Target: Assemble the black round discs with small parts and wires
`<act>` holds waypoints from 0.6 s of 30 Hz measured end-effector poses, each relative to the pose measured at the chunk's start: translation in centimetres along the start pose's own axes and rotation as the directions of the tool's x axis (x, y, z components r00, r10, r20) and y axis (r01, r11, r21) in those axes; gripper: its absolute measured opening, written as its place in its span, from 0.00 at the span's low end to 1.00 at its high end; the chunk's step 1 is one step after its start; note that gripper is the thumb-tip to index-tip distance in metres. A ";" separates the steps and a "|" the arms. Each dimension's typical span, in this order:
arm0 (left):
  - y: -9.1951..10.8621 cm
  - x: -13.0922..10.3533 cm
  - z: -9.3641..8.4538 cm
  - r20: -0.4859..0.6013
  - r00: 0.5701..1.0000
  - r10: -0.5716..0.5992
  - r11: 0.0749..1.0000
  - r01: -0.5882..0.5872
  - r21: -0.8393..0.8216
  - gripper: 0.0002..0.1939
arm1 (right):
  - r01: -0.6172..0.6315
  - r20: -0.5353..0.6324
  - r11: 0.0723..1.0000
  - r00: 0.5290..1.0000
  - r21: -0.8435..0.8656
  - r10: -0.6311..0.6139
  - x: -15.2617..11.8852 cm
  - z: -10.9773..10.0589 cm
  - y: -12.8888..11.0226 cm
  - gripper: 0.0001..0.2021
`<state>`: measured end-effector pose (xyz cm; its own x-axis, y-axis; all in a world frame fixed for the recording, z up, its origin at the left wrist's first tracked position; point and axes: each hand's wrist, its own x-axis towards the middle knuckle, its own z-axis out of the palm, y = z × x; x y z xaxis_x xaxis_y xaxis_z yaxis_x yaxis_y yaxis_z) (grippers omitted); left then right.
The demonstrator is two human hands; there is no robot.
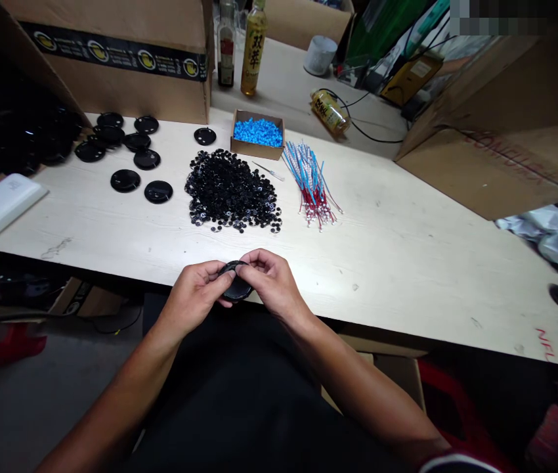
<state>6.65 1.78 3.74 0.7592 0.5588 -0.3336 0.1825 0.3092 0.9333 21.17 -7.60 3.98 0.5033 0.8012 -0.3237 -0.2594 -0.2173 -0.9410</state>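
Both hands hold one round black plastic disc (239, 288) at the table's front edge. My left hand (199, 292) is closed on its left side, thumb lying on top. From the right, my right hand (273, 279) pinches the disc's upper rim, with the thumb pressed near the left thumb. Whether a small part sits under the thumbs is hidden. Just beyond the hands lies a heap of small black round parts (232, 190). Several similar black discs (125, 180) are spread at the left, and one more disc (205, 136) lies behind the heap.
Behind the heap stands a small cardboard box (258, 152) of blue pieces. A thin screwdriver (269, 171) and a bundle of red, white and blue wires (311, 184) lie right of it. A white power bank (3, 207) rests at left. Large cartons (500, 131) flank the table.
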 end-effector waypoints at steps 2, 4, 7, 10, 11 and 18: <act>-0.1 -0.1 0.0 -0.007 1.000 0.004 1.000 -0.004 0.012 0.17 | -0.013 -0.009 1.000 1.000 0.010 0.013 0.0 0.1 0.3 0.09; -0.3 -0.1 0.0 -0.017 1.000 0.003 1.000 -0.003 0.016 0.17 | -0.034 -0.010 0.999 0.999 0.031 0.034 0.0 0.3 0.5 0.09; -0.4 -0.3 0.1 -0.031 1.000 0.008 1.000 -0.007 0.012 0.15 | -0.053 -0.003 0.997 0.999 0.055 0.054 -0.1 0.5 0.7 0.08; -0.4 -0.4 0.2 -0.051 0.999 0.018 1.000 -0.018 0.011 0.13 | -0.060 -0.008 0.996 0.998 0.071 0.060 -0.1 0.7 0.6 0.08; -0.4 -0.4 0.2 -0.058 0.998 0.021 1.000 -0.020 0.012 0.13 | -0.063 -0.010 0.995 0.998 0.076 0.064 0.0 0.8 0.6 0.08; -0.2 -0.6 -0.2 -0.022 0.999 0.030 0.999 -0.030 -0.030 0.15 | -0.064 0.051 0.991 0.997 0.120 0.058 -0.2 0.2 -0.3 0.11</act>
<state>6.04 1.50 3.74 0.7503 0.5846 -0.3087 0.1404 0.3155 0.9385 20.95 -7.59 4.36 0.4442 0.8148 -0.3727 -0.3880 -0.2000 -0.8997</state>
